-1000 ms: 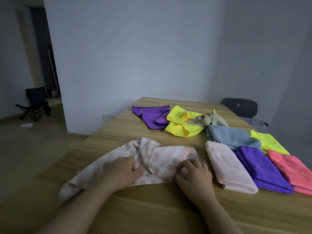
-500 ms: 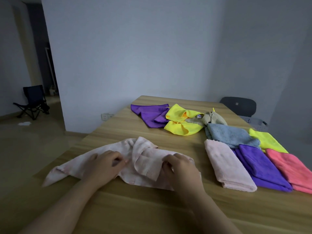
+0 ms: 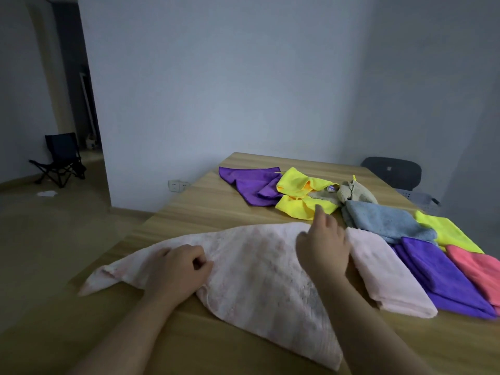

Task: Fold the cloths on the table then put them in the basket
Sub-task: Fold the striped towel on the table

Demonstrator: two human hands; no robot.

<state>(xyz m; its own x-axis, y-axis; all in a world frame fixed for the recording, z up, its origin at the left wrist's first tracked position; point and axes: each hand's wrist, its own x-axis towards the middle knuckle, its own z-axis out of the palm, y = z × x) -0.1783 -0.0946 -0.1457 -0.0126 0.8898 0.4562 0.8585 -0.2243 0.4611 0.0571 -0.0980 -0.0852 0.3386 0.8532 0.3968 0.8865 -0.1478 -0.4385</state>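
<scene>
Currently I see the left hand [image 3: 178, 269] curled, pinching the pale pink, faintly patterned terry cloth [image 3: 257, 280], which lies spread and rumpled on the near side of the wood-grain table [image 3: 203, 201]. The right hand [image 3: 322, 244] blurs over its far edge; I can't tell its grip. A folded plush pink towel [image 3: 392, 274] crowds just beside, then a folded purple cloth [image 3: 438, 269]. The grey slotted basket [image 3: 416, 197] sits past the far right edge.

spread cloth [image 3: 257, 280]: pale pink, faint print | table [image 3: 205, 209]: tan wood grain | crumpled cloth [image 3: 297, 185]: yellow
</scene>
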